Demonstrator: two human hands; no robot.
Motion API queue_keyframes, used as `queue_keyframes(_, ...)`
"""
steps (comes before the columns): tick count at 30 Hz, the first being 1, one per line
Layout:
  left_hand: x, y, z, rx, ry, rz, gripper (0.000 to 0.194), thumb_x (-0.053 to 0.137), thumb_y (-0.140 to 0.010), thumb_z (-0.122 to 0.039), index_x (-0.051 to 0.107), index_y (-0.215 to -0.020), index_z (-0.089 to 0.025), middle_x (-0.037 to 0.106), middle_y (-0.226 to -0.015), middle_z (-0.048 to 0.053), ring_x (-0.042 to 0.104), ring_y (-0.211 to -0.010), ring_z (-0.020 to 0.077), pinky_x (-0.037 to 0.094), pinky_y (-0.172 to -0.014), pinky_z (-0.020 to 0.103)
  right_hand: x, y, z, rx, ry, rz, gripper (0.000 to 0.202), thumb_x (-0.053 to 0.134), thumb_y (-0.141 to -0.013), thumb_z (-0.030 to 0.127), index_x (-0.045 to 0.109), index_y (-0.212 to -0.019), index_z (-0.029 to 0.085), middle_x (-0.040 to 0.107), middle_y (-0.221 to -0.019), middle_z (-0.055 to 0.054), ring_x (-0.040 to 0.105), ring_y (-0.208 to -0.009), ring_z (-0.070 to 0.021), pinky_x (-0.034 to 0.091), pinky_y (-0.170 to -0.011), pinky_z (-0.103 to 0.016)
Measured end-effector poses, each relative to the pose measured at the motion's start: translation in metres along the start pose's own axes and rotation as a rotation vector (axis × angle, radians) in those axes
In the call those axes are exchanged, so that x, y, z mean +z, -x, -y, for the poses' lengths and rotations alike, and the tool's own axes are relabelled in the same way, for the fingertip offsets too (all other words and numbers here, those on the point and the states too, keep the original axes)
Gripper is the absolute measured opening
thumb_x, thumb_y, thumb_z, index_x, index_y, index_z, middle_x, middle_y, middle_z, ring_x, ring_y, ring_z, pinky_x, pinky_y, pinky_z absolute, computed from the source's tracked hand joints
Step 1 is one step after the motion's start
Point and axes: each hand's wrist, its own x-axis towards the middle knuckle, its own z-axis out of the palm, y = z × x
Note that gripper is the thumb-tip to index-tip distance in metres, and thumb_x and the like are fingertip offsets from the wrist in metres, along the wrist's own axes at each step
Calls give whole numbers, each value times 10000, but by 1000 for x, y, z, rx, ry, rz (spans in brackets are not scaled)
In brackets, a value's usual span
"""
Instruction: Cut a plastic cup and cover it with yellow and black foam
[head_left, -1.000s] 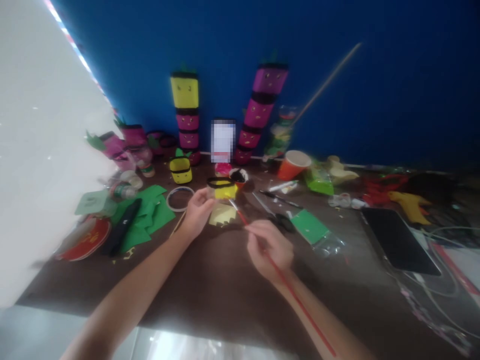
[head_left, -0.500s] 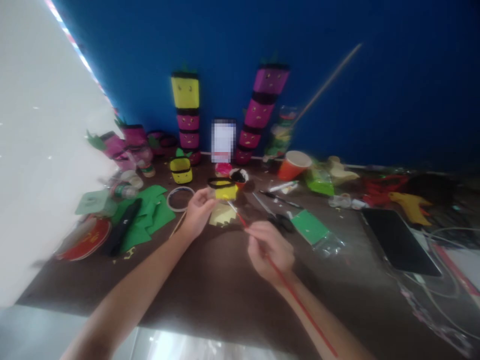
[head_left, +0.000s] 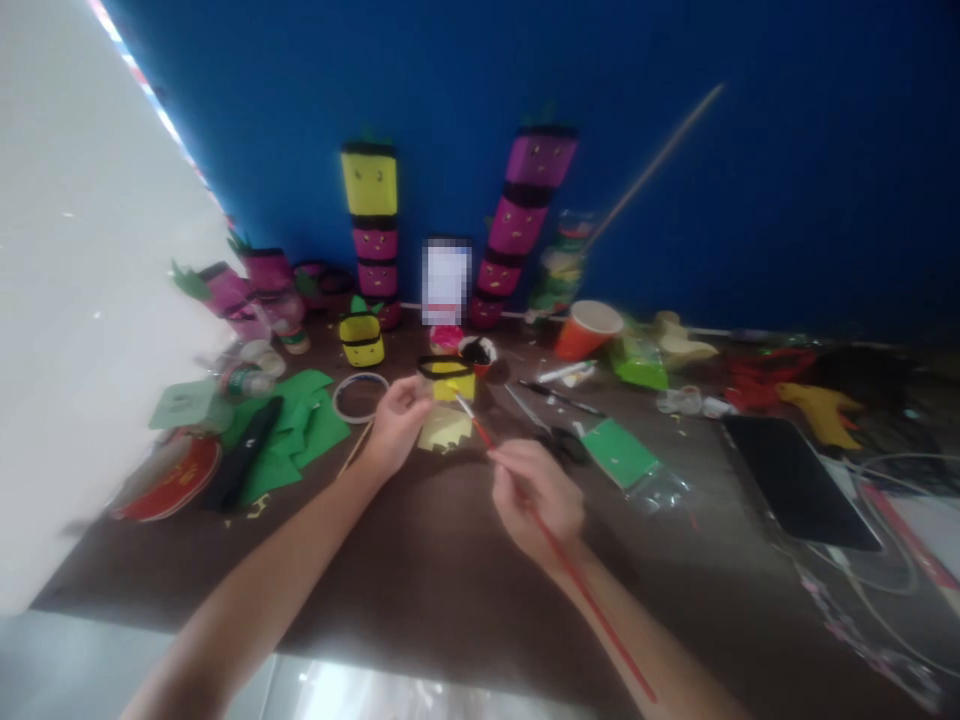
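Note:
My left hand (head_left: 399,420) grips the left side of a small yellow cup (head_left: 459,386) with a black rim. In my right hand (head_left: 538,495) is a long red paintbrush (head_left: 589,585), held like a pen. The brush's tip touches the front of the cup. Under the cup lies a pale yellow paper scrap (head_left: 444,430) with a jagged edge. Just behind stand a small pot of black paint (head_left: 478,352) and a pink pot (head_left: 447,339). Another yellow cup with a black band (head_left: 362,342) stands to the left, near a roll of tape (head_left: 361,398).
Two stacked cup figures (head_left: 371,185) lean on the blue wall, with a phone (head_left: 448,280) between them. Green paper (head_left: 300,430) lies left; scissors (head_left: 561,440), a green pad (head_left: 619,452), an orange cup (head_left: 589,330) and a tablet (head_left: 802,482) lie right.
The brush tip has moved slightly up and left on the yellow cup, and my right hand has shifted a little with it. My left hand stays in place.

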Motion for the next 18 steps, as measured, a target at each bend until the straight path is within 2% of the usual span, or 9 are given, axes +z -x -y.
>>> queue_keyframes(12,2,0,-1,0,13,-26,447,860,-420,-319,621,-777,-197,632,-804,-26,589,-811,110,458,-890,299,2,0,0,21,15,7,240,554,-748,19,610,-927,167,662,-812,-73,642,-767,-166,556,-674,-317)
queue_keyframes(18,0,-2,2,14,-14,-14,440,847,-460,-313,614,-816,-199,637,-833,-20,603,-829,125,450,-902,319,-1,-1,1,-8,-9,34,252,549,-723,4,598,-910,166,640,-775,-68,628,-730,-169,550,-642,-323)
